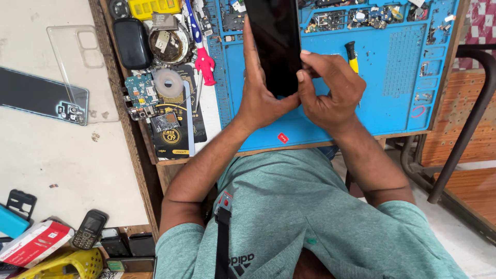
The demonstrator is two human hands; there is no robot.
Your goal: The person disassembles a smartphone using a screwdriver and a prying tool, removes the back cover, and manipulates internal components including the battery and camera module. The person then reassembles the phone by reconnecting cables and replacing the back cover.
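Both hands are closed on a black smartphone [274, 44], held over the near middle of the blue work mat [392, 77] that covers the right part of the bench. The left hand [261, 95] clamps the phone from its left side, the thumb lying up along that edge. The right hand [328, 88] closes on the lower right corner, with fingertips [301, 75] pressed against the right edge. The phone stands roughly upright and slightly tilted — its top end runs out of view. Its visible face is plain, glossy black, with no marks to be made out.

Just behind the right hand, a yellow-handled tool [352, 56] lies on the mat, partly hidden by the knuckles. Small circuit parts [361, 15] crowd the mat's far edge. A small red tag [282, 138] lies near the mat's near edge, under the wrists.

Left of the mat, a pink-and-blue tool [202, 57], a round tin [169, 44], a white tape roll [168, 82] and a green circuit board [139, 93] sit close together. A black case [132, 42] lies at the far left corner of the bench.

On the separate pale table to the left lies a clear phone cover [77, 62], overlapping a dark phone back panel [36, 95]. A small keypad phone [89, 229] rests near that table's near edge.
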